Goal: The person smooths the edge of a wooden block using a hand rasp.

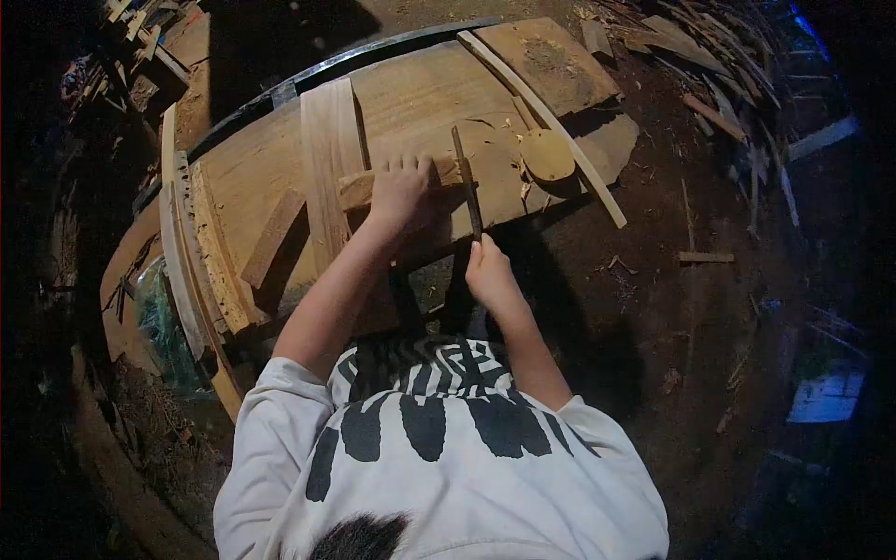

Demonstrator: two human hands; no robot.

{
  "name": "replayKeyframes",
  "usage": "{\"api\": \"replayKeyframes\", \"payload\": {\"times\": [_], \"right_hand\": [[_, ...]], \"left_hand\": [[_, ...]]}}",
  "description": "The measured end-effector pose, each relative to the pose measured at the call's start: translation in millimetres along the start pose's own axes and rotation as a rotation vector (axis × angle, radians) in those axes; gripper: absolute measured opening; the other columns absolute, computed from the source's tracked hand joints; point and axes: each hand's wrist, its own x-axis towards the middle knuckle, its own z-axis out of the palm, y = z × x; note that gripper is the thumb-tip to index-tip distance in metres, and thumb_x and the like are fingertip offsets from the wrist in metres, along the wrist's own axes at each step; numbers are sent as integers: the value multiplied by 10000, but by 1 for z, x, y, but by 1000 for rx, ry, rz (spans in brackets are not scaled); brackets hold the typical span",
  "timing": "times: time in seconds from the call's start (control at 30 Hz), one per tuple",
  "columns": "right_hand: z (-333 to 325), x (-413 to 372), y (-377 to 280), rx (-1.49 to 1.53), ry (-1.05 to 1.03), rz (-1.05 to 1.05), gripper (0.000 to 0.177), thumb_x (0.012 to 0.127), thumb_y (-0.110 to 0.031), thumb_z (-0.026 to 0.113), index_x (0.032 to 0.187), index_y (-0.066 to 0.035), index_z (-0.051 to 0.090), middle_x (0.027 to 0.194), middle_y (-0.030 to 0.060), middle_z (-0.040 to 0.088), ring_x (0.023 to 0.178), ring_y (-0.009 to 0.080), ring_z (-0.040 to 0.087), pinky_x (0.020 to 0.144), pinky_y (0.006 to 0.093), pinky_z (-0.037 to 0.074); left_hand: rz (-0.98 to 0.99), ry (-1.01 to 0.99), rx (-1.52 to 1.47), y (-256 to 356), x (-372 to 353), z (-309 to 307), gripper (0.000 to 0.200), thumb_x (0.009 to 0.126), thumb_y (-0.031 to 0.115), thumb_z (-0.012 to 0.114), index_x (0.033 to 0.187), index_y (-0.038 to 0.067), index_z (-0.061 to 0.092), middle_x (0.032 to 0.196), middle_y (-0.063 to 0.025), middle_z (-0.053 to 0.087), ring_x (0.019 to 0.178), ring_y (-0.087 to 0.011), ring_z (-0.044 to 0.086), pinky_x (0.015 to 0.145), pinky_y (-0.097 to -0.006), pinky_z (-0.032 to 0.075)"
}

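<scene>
My left hand [401, 191] is wrapped over a short wooden block [356, 190], which lies across a pale plank [325, 159] on the wooden workbench [252, 140]. Its fingers press down on the block's far side. In my right hand [490, 273] is the near end of a long, thin dark tool [467, 182], pointing away from me. The tool's shaft is beside the right end of the block; whether they touch is unclear. To the right of the tool, a round yellowish wooden piece with a handle [547, 155] rests on the bench.
A long thin strip [560, 131] crosses the bench's right side. Another block [273, 238] lies at the left, near long edge boards [187, 261]. Scrap wood [719, 65] is piled at the back right, and a green plastic-like bundle [166, 327] sits at the lower left.
</scene>
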Motion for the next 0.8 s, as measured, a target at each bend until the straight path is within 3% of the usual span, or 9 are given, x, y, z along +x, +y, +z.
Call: {"api": "replayKeyframes", "payload": {"times": [0.03,0.13,0.23,0.4,0.53,0.7,0.8], "right_hand": [[-1,-3,-3,0,-4,-1,284,938,-205,361,1041,34,473,923,334,558,916,492,521,748,516,438],[-4,-12,-7,-5,53,-19,251,938,-197,362,988,24,468,892,334,556,885,495,523,720,525,433],[-11,-17,-5,-4,-13,29,273,937,-198,364,1050,28,469,894,340,556,899,485,530,741,519,441],[-14,-23,-12,-9,-5,57,341,932,-207,371,1148,41,461,925,345,557,943,479,528,779,505,452],[-19,13,-14,-5,-68,25,340,929,-206,371,1132,46,477,962,334,558,964,475,522,796,499,447],[-5,40,3,-7,41,-127,306,928,-198,367,1075,41,490,934,321,559,942,475,514,789,503,431],[-27,10,-19,38,-94,-24,310,930,-197,370,1081,47,487,936,317,566,936,477,520,785,501,433]], "left_hand": [[-49,-50,-40,0,3,3,358,735,323,624,939,51,514,1012,-150,576,962,-309,565,806,-413,428],[-59,-129,43,0,15,5,263,716,243,619,890,58,548,905,-140,605,845,-290,603,744,-392,459],[-121,-192,-89,2,20,-10,259,735,193,597,914,18,529,903,-186,618,856,-314,622,728,-411,487],[-148,-202,-137,2,22,-16,220,734,168,584,896,25,543,859,-192,624,827,-335,629,709,-417,498],[-113,-205,-164,-2,21,-8,208,739,156,572,906,36,545,859,-188,627,802,-327,634,692,-421,501],[-135,-219,-166,0,23,-14,213,738,164,580,919,55,547,855,-171,633,808,-320,635,698,-412,500],[-166,-314,-204,-1,27,-25,248,734,196,606,931,57,548,866,-160,638,843,-320,631,720,-412,494]]}}
